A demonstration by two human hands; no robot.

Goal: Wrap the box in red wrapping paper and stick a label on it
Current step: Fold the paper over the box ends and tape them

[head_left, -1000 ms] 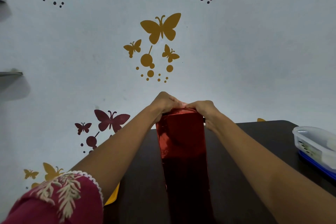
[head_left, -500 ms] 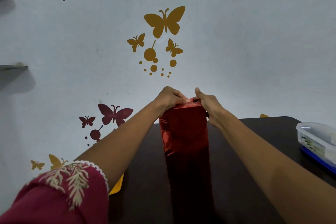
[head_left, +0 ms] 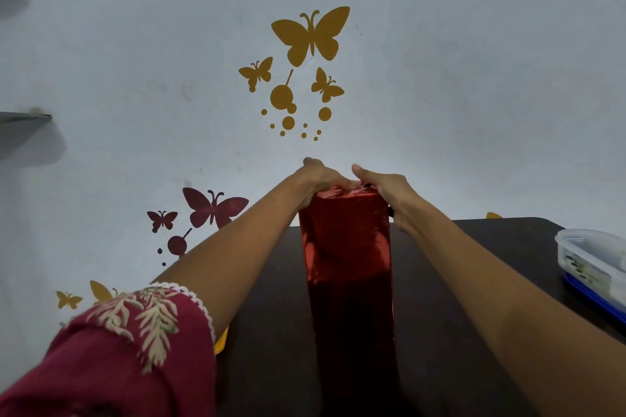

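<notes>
A long box covered in shiny red wrapping paper (head_left: 345, 247) lies lengthwise on the dark table (head_left: 474, 247), running away from me. My left hand (head_left: 318, 179) and my right hand (head_left: 386, 189) both press on the paper at the box's far end, fingers curled over its top edge. The far end face and the box under the paper are hidden. No label is visible.
A clear plastic container with a blue base (head_left: 592, 267) stands at the table's right edge. Something yellow (head_left: 222, 340) peeks out under my left forearm at the table's left edge. A white wall with butterfly stickers (head_left: 310, 35) rises right behind the table.
My hands have shifted slightly at the far end of the box; my right thumb has lifted and the paper top edge looks flatter. The box itself stays in place.
</notes>
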